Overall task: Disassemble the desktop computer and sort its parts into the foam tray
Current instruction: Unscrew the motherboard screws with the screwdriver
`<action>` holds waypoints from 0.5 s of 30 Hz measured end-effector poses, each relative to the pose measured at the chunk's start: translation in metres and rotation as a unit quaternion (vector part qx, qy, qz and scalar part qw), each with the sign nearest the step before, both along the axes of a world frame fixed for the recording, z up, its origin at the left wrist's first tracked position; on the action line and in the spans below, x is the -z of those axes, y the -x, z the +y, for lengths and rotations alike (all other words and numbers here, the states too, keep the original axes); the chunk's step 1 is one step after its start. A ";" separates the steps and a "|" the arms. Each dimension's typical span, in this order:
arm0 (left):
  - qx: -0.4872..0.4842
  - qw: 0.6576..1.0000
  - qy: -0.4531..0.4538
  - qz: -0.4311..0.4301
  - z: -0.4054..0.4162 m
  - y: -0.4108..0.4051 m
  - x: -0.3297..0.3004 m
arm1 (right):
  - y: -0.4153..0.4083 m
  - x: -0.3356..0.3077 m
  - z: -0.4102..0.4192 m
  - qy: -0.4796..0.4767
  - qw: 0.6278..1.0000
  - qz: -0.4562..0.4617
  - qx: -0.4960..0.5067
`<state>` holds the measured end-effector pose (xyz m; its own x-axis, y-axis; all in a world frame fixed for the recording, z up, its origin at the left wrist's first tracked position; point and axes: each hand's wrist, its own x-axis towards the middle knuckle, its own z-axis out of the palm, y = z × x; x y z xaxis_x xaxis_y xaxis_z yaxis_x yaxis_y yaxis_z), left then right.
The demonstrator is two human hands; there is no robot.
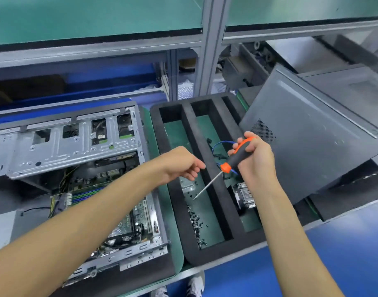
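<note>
On the left of the counter the desktop computer lies on its side with the cover off, its long axis running from near the person toward the far left. The silver drive cage fills its far half; the green motherboard, with cables and slots, shows in the near half.

The left hand hovers over the left edge of the foam tray, its fingers loosely curled with the tips drawn close together; I cannot tell whether they pinch anything.

The foam tray is black, sits just right of the computer, and has long compartments running away from the person. A scatter of small dark screws lies in the left compartment. The next one holds a blue cable and a finned metal heatsink.

The right hand grips a screwdriver by its black and orange handle, fingers wrapped firmly round it. The shaft slants down and to the left, its tip over the screw compartment.

To the right a dark grey side panel rests tilted, overlapping the tray's far right corner.

The counter has a green mat. Behind stands an aluminium-framed shelf with a green top, and blue floor shows on the right.
</note>
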<state>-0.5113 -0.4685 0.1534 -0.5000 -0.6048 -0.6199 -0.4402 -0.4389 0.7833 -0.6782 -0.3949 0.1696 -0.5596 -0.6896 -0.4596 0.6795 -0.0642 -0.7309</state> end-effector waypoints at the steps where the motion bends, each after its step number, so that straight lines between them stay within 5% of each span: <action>1: 0.036 0.998 0.009 -0.045 0.000 0.010 0.011 | 0.005 0.003 0.001 -0.009 1.000 0.019 -0.008; 8: 0.038 0.981 -0.044 -0.187 0.001 0.043 0.066 | 0.031 0.019 0.005 -0.017 0.996 0.065 -0.056; 15: 0.003 0.971 -0.228 -0.070 -0.010 0.039 0.049 | 0.029 0.011 -0.009 0.026 0.994 0.064 -0.083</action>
